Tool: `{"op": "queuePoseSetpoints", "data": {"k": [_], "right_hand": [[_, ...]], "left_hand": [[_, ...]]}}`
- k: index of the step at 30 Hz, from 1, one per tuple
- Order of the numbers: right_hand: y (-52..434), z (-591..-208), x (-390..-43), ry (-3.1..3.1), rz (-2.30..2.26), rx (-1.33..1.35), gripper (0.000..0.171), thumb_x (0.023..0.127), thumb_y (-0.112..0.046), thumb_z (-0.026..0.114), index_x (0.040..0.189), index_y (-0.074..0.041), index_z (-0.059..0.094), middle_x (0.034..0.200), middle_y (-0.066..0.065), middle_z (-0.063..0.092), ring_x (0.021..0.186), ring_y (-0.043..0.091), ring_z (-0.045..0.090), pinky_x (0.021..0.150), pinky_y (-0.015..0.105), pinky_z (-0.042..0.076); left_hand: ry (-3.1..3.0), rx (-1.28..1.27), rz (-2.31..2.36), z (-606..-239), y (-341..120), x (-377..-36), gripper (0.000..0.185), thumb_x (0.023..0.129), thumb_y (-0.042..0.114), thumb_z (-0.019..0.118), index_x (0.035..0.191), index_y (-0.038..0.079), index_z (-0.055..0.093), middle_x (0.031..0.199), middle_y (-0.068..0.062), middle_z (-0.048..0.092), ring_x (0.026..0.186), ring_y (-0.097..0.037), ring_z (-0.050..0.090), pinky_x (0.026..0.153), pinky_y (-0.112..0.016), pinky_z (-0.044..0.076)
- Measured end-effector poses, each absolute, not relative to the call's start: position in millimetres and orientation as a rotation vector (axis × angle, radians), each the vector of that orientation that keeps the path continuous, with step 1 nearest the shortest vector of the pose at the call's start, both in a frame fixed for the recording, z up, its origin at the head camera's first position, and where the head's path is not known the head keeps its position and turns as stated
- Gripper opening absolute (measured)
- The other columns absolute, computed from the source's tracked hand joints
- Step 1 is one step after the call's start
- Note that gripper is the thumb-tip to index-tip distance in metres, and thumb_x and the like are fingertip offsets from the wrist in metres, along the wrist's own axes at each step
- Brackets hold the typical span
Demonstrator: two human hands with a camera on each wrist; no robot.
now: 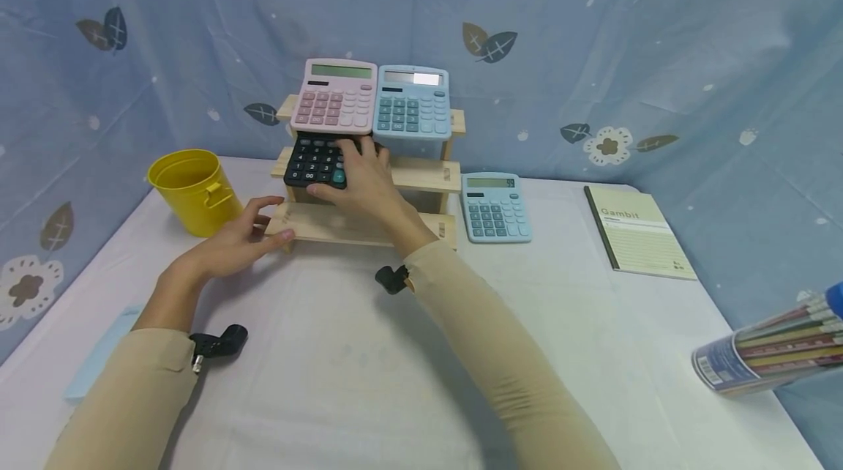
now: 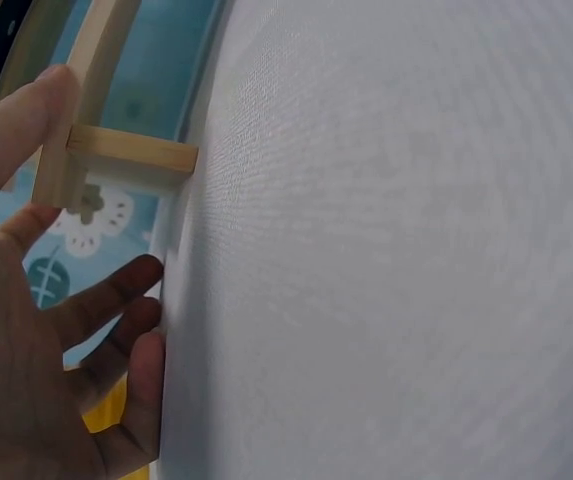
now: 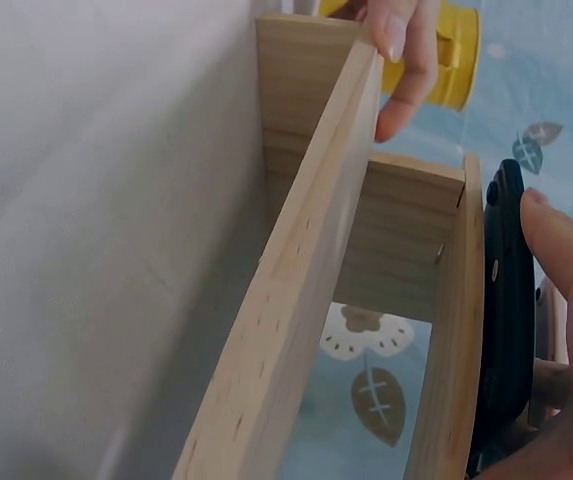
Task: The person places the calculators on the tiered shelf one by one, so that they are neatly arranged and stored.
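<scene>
A three-step wooden rack (image 1: 342, 225) stands at the back of the table. My right hand (image 1: 369, 181) holds a black calculator (image 1: 315, 161) on its middle step, with the thumb at the lower edge and the fingers over the keys and far side. In the right wrist view the black calculator (image 3: 506, 300) lies against the step's board. My left hand (image 1: 230, 241) pinches the left end of the lowest step between thumb and index finger; its other fingers are spread loosely. On the top step lean a pink calculator (image 1: 334, 97) and a blue calculator (image 1: 413, 102), side by side.
A yellow bucket (image 1: 194, 192) stands just left of the rack. Another blue calculator (image 1: 496, 208) lies to its right, then a notebook (image 1: 639, 232). A pencil tub (image 1: 724, 364) is at the right edge. A light blue object (image 1: 99, 360) lies partly behind the left sleeve.
</scene>
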State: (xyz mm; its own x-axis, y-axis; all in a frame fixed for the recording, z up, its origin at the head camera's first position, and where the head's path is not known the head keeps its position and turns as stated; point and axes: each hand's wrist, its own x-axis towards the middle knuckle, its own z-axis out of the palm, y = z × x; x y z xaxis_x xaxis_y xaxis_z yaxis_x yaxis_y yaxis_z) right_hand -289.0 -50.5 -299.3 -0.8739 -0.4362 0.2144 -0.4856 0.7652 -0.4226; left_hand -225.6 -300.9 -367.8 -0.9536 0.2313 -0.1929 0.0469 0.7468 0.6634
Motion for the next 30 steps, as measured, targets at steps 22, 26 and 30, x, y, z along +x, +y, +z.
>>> {"op": "queuePoseSetpoints", "data": {"k": [22,26,30], "right_hand": [[0,-300,-264,-2.821,0.712,0.975,0.087,0.091,-0.047,0.076,0.16,-0.014,0.034,0.17,0.012,0.016,0.153,0.038,0.018,0.124,0.049,0.027],[15,-305,-259,-2.8,0.678,1.012,0.085,0.091,-0.046,0.076,0.159,-0.015,0.036,0.17,0.011,0.016,0.151,0.038,0.021,0.122,0.052,0.029],[27,-307,-254,-2.781,0.596,1.074,0.082,0.092,-0.046,0.075,0.157,-0.014,0.037,0.169,0.011,0.018,0.152,0.039,0.02,0.123,0.054,0.025]], "left_hand": [[2.692,0.207,1.007,-366,-302,-226,0.089,0.1,0.062,0.055,0.164,0.026,0.005,0.153,-0.033,0.037,0.139,-0.049,0.041,0.112,-0.069,0.033],[2.689,0.192,1.017,-365,-298,-224,0.09,0.099,0.063,0.056,0.164,0.026,0.006,0.153,-0.032,0.038,0.139,-0.048,0.041,0.112,-0.069,0.033],[2.686,0.181,1.025,-364,-297,-221,0.09,0.098,0.064,0.055,0.164,0.027,0.006,0.154,-0.032,0.038,0.139,-0.048,0.041,0.113,-0.068,0.033]]}}
